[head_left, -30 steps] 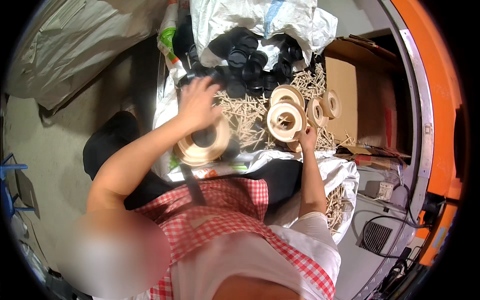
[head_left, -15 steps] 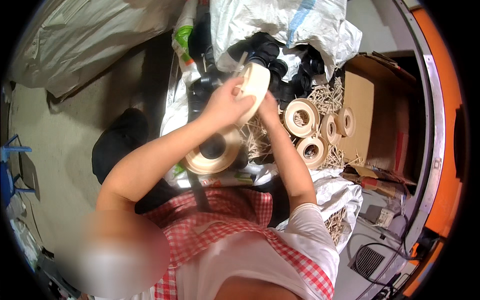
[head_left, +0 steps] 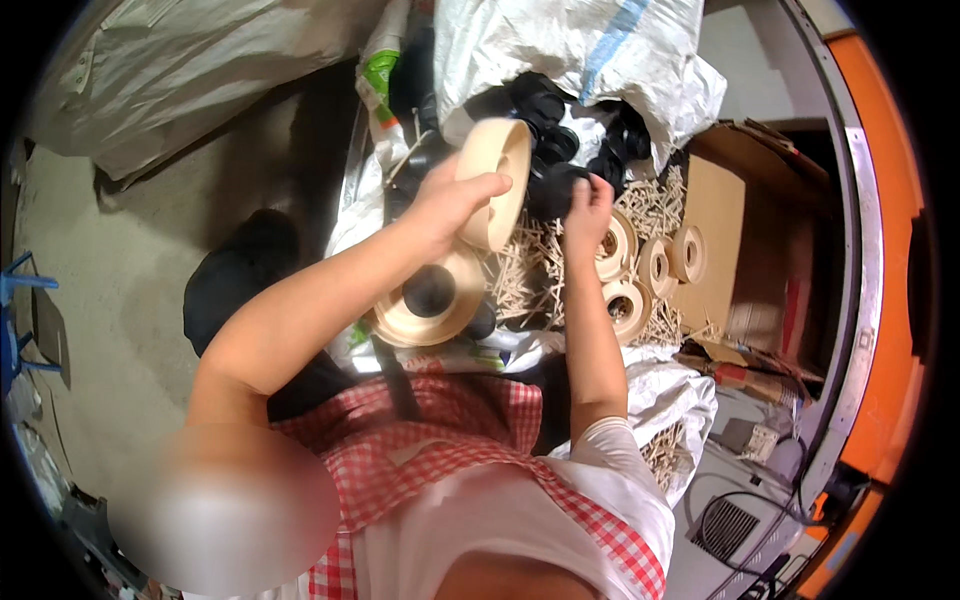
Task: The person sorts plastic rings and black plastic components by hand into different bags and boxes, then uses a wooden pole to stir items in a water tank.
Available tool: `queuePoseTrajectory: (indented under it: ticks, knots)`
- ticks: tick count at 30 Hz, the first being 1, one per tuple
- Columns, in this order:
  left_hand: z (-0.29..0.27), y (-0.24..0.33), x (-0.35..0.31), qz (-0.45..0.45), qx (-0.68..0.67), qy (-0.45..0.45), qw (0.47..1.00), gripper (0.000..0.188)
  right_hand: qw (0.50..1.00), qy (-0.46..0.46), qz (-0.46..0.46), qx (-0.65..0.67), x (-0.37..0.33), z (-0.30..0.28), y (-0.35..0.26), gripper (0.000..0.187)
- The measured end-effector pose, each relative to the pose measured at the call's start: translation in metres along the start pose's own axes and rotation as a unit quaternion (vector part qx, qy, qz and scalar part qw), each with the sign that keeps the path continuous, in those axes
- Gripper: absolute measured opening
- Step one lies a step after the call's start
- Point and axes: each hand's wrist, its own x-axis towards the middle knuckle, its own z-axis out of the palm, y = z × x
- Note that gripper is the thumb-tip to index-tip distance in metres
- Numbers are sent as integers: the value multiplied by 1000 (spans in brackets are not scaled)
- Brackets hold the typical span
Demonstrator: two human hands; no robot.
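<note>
Above the loose pegs [head_left: 520, 278], we hold a cream ring [head_left: 483, 152] on edge, left hand [head_left: 447, 207] clasping its rim; our right hand [head_left: 588, 215] pinches a black cap [head_left: 555, 192] by its edge. Should the left grip slip, the ring could drop and scatter the pegs below

Up at 12 o'clock, my left hand [head_left: 445, 208] has most of its fingers hidden behind the pale ring [head_left: 486, 165]. At 2 o'clock, the black piece [head_left: 553, 195] by my right hand [head_left: 588, 218] is too dark and fuzzy for me to tell if I pinch it. My right arm hides part of another ring [head_left: 625, 245]. The little sticks [head_left: 522, 275] are too small to count. The white sack [head_left: 500, 50] is cut off at 1 o'clock, the blue thing [head_left: 14, 320] at 9. A round blur [head_left: 225, 510] covers 8 o'clock.
</note>
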Motion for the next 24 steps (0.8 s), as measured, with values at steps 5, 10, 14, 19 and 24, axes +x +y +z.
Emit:
queuePoseTrajectory:
  ticks: [5,10,14,19,24]
  knots:
    - [12,-16,-11,-18,53,-69,996,50,968,-142,-74,-192,-51,13,-49,39]
    - [14,-25,-22,236,388,-81,887,51,946,-254,169,112,-62,-4,-72,71]
    - [10,-4,-17,3,298,-139,945,49,961,-271,-64,9,-86,-16,-83,58]
    - [11,5,-18,-205,158,-166,951,40,888,-333,-260,-183,-86,-37,-92,50]
    - [9,-15,-20,30,347,-182,920,49,926,-329,170,72,-85,-31,-97,57]
